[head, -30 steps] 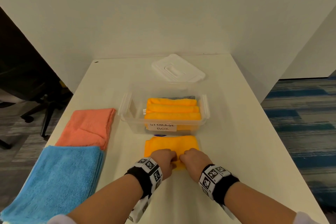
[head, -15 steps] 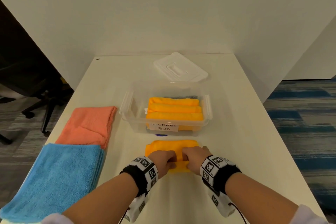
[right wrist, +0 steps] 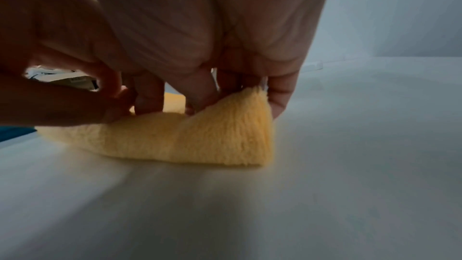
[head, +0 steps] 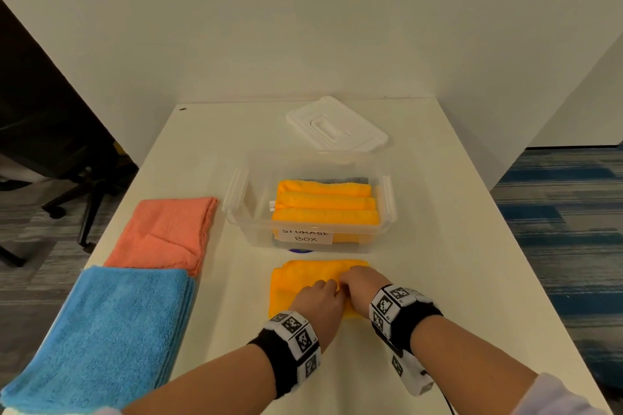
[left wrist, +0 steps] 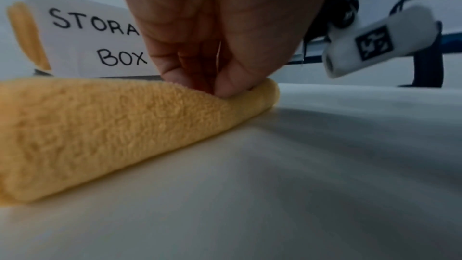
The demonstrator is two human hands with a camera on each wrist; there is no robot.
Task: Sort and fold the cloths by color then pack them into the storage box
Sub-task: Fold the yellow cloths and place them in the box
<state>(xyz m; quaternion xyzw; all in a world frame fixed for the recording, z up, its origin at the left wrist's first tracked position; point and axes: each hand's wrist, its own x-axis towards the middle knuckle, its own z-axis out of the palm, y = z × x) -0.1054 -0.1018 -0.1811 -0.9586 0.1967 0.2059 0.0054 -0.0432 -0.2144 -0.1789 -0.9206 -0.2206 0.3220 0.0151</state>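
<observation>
three rolled orange cloths (head: 325,207) already fill the clear plastic storage box (head: 389,202), frame centre. below it, both the left hand (head: 320,301) and right hand (head: 364,290) pinch a fourth orange terry cloth (head: 303,274), half rolled. salmon cloth (head: 165,232) and blue cloth (head: 101,330), lower left, wait.

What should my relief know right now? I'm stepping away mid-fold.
Left hand and right hand both pinch the near edge of the yellow cloth, part-folded on the table before the storage box.
Done: three yellow folded cloths in the box.
Left: finish this fold, pack it; fold and pack the orange cloths and blue cloths; lid lies behind.
</observation>
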